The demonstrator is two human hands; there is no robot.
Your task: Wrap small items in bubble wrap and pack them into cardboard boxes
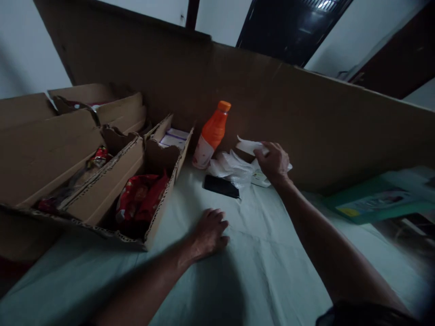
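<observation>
My right hand point(274, 160) is closed on a thin white piece that looks like paper point(249, 146), which curls up at its left end. Just below it lies a bundle of clear plastic wrapping point(233, 165), with a pale labelled item point(260, 179) beside it, partly hidden by my hand. My left hand point(210, 234) rests on the pale green cloth point(251, 262), fingers loosely bent and apart, holding nothing. A flat black pouch or case point(221, 186) lies a little beyond it. Behind the wrapping's left side stands an orange drink bottle point(213, 133) with an orange cap.
On the left is a divided cardboard box point(163, 206), holding red packets point(141, 197) and a white-and-purple box point(175, 136). A tall cardboard wall point(322, 117) runs along the back. To the right lies a green container with a label point(380, 199).
</observation>
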